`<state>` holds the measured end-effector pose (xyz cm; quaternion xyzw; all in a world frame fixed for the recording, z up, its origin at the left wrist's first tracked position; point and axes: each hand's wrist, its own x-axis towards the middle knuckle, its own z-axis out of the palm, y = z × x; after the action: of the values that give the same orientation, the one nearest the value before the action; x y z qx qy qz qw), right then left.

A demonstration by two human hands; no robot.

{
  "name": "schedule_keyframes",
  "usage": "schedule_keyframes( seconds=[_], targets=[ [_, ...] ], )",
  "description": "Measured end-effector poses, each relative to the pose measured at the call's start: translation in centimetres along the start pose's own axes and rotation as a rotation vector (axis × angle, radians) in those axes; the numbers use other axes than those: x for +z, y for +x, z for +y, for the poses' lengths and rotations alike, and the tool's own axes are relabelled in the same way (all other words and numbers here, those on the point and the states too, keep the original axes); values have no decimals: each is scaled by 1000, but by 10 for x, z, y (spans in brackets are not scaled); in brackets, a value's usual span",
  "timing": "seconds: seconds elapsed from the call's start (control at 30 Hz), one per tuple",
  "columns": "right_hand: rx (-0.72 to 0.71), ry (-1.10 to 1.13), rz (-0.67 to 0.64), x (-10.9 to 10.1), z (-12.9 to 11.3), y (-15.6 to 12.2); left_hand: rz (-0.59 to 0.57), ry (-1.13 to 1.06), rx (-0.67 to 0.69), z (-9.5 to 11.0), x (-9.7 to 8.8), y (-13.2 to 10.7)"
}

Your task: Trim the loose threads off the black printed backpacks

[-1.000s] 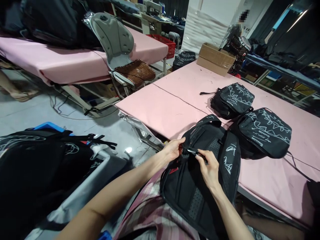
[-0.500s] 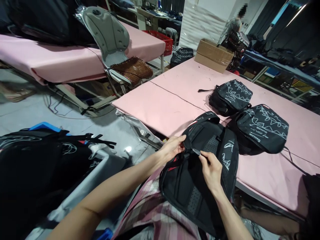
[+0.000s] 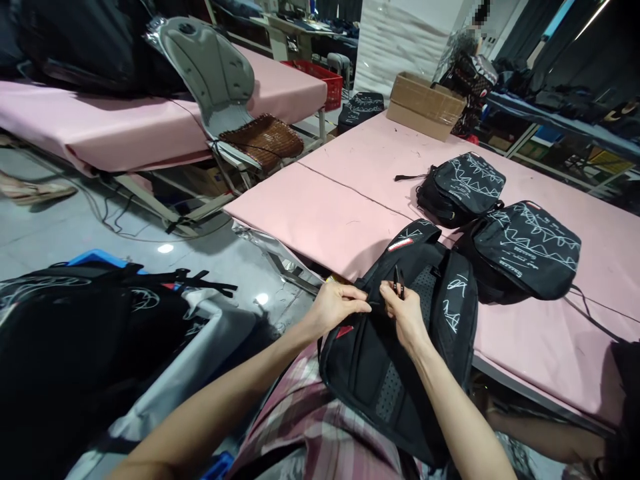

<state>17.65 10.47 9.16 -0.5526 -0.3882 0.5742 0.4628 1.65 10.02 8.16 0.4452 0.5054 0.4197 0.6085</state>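
A black backpack (image 3: 385,387) leans against my lap and the table edge, its padded back panel and shoulder straps facing me. My left hand (image 3: 343,303) is closed in a pinch at the lower end of the left shoulder strap (image 3: 407,243), which has a red and white label. Close beside it, my right hand (image 3: 404,308) is closed around small dark thread snips (image 3: 399,277), their points turned up and away from the strap. Any thread between the fingers is too small to make out. A red tab (image 3: 344,331) shows below my left hand.
Two black backpacks with white line drawings (image 3: 465,187) (image 3: 530,250) lie on the pink table (image 3: 325,193). A cardboard box (image 3: 425,103) stands at its far end. More bags (image 3: 60,347) fill a bin at my left. A grey chair (image 3: 210,73) stands by another pink table.
The snips have swung from pointing at the strap to pointing upward within my right hand. My left hand has shifted from gripping the strap's side to a fingertip pinch.
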Motion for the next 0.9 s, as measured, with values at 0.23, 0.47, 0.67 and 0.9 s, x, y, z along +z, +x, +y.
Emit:
schedule_keyframes(
  seconds=[0.23, 0.47, 0.67, 0.9],
  targets=[
    [47, 41, -166, 4, -1, 2, -113, -165, -158, -8, -8, -3],
    [32, 115, -169, 3, -2, -2, 340, 387, 142, -5, -44, 11],
    [8, 117, -165, 0, -2, -1, 225, 714, 288, 15, -41, -4],
    [49, 198, -266, -8, -2, 4, -525, 44, 14, 15, -4, -4]
  ],
)
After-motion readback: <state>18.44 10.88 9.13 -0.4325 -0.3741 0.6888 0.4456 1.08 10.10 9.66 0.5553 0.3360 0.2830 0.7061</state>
